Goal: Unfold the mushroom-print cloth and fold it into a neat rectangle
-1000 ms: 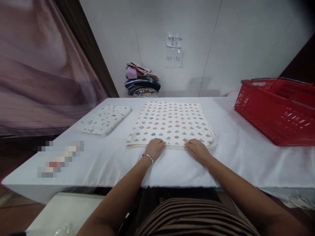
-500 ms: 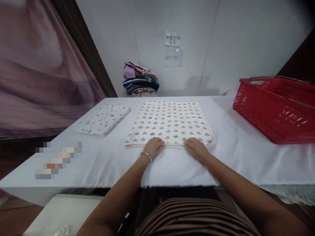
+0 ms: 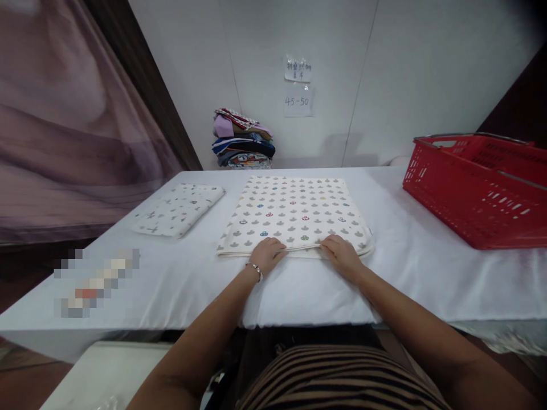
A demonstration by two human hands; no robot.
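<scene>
A folded white cloth [image 3: 294,210] with rows of grey shapes and a few small coloured mushroom-like figures lies flat in the middle of the table. My left hand [image 3: 267,255], a bracelet at its wrist, is closed on the cloth's near edge left of centre. Right of centre, my right hand [image 3: 341,254] pinches the same edge, thumb hidden below, and the upper layers rise slightly from the layer under them. The rest of the cloth stays flat.
Left of the cloth lies a smaller folded printed cloth [image 3: 179,210]. A red plastic basket [image 3: 465,196] stands at the right, and a pile of folded fabrics [image 3: 243,142] at the back against the wall. A blurred-out item [image 3: 100,282] lies at the front left.
The near edge's top layers have lifted a little at my right hand, opening a narrow gap. My right hand has risen slightly; my left hand is nearly unmoved.
</scene>
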